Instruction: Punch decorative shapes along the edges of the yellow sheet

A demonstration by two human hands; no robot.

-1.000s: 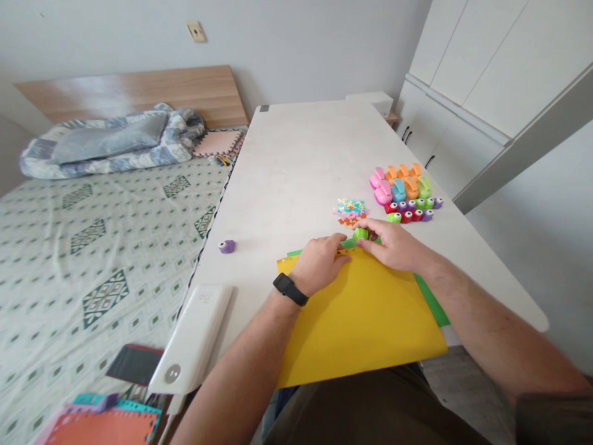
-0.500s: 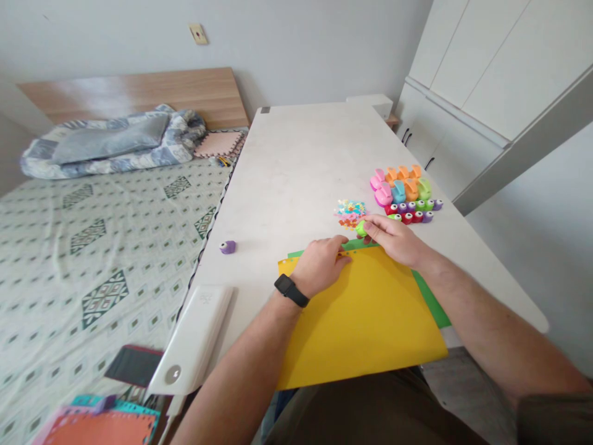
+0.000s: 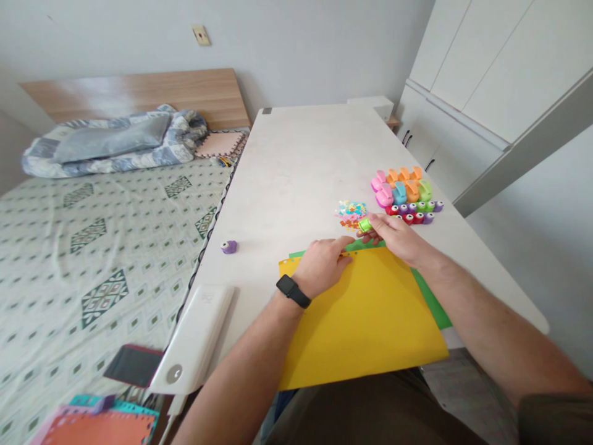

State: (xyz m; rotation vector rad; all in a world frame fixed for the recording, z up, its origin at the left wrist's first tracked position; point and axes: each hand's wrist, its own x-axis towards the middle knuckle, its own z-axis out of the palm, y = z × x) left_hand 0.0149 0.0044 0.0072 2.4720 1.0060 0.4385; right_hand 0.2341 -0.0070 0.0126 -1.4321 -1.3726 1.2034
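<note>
A sheet of yellow paper lies at the table's near edge, over a green sheet that shows along its far and right sides. Small punched holes run along the yellow sheet's far edge. My left hand, with a black watch on its wrist, holds that edge between thumb and fingers. Just past the edge, my right hand grips a light green craft punch, tilted and raised off the paper. Right behind it lies a pile of small colourful paper cutouts.
Rows of small punches and larger lever punches stand at the right. A purple punch sits alone at the left. A white power bank-like device lies on the left edge, beside the bed. Coloured punched sheets are lower left.
My right hand has tipped the green punch over and drawn it slightly up and away from the paper's edge, toward the cutouts. My left hand stays on the yellow sheet.
</note>
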